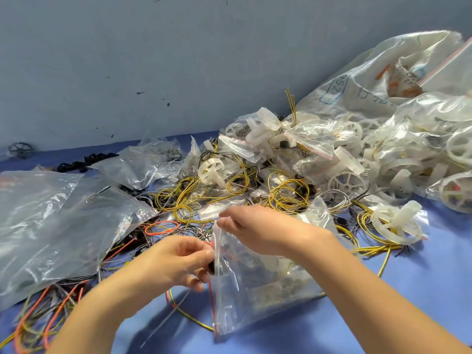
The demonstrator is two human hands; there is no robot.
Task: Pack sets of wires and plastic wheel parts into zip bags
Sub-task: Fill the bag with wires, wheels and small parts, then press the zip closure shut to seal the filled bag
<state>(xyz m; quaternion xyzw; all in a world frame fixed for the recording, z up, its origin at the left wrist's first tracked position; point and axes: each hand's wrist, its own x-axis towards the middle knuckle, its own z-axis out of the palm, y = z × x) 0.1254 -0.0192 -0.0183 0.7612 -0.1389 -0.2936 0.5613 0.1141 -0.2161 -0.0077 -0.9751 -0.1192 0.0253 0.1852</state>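
Person holds the zip bag (255, 290) up off the blue table (434, 277), mouth turned left, red zip strip running down that edge. The right hand (255, 226) pinches the bag's top corner between thumb and fingertips, likely to keep the mouth taut and hanging open. The left hand (176, 261) is at the mouth, fingers curled in a narrow pinch on the lip; a small dark part (211, 267) sits at its fingertips. Motion blur here, so I can't tell whether that part is going in or is already inside.

The bag seems to hold whitish wheel pieces low down, so the set looks partly packed. Judged step: load the last pieces, then zip.

Loose stock lies within reach: yellow wires (288, 195) just behind the bag, orange wires (161, 227) left of it, a white plastic wheel (212, 169) farther behind. A heap of filled bags (408, 149) is behind and right of the bag, and big clear bags (51, 226) are well to its left.

Risk: wire ends snagging the zip strip.
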